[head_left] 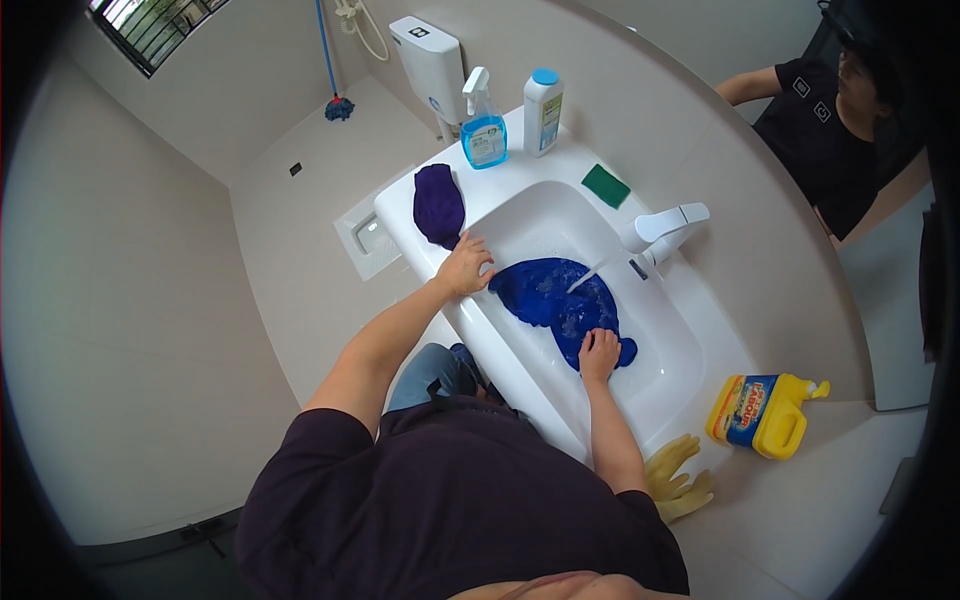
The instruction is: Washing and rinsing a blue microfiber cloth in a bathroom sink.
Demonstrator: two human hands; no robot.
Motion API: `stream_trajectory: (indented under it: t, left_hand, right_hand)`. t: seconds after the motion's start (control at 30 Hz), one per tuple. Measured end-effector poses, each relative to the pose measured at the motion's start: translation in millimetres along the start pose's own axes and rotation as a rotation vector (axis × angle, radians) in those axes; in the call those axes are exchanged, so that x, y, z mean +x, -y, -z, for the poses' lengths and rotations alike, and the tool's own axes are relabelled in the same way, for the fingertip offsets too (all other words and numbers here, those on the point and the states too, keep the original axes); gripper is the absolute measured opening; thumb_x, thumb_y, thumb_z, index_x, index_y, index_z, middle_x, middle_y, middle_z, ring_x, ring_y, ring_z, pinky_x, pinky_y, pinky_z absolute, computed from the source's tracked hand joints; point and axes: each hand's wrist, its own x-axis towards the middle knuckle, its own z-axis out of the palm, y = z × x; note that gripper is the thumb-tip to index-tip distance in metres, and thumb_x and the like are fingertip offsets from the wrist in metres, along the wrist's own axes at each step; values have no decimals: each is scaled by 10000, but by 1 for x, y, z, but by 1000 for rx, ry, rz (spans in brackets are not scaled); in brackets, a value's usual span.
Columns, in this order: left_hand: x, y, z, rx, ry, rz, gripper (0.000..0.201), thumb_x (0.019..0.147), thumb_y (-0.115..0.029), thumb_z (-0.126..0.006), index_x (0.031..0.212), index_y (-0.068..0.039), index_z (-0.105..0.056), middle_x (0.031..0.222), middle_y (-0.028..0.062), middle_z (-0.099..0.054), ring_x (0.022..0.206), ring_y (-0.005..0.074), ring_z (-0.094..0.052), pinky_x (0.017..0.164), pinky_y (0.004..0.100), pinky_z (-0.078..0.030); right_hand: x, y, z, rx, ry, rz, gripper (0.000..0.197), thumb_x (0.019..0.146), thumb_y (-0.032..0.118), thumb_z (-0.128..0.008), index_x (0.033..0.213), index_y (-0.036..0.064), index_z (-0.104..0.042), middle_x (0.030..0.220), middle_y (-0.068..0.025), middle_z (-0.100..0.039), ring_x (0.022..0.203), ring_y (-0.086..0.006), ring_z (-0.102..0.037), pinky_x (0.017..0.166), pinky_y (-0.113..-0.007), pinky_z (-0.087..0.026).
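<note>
A wet blue cloth (545,287) lies spread in the white sink (665,375), with water running onto it from the white faucet (665,226). My right hand (600,355) is on the cloth's near right part, its fingers curled against the fabric. At the left rim of the sink, my left hand (467,268) has its fingers apart and holds nothing; its fingertips are close to the cloth's left edge. A dark purple cloth (438,205) lies folded on the counter just beyond my left hand.
Along the back stand a blue spray bottle (485,140) and a white bottle with a blue cap (543,112). A green scouring pad (606,186) lies behind the sink. To the right are a yellow jug (775,415) and yellow rubber gloves (680,480). A mirror (720,50) curves behind.
</note>
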Motion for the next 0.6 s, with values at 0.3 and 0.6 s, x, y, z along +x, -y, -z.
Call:
stream_trajectory:
  t: [0.3,0.6]
  left_hand:
    - [1,-1,0,54,-44,-38,161,763,-198,-673,848,-62,-686,973,117,-644,1123,306,-518,1075,460,-292]
    - [119,55,74,-221,-689,643,433,710,-172,-746,1085,-77,-553,1021,118,-541,921,264,-565,799,368,-469]
  right_hand:
    - [-1,-1,1,8,-3,-12,104,817,184,-598,816,92,-551,818,-74,-532,820,-263,-525,714,-393,-395]
    - [0,-2,1,22,-27,7,107,817,190,-595,803,95,-549,814,-75,-534,810,-262,-522,714,-388,-397]
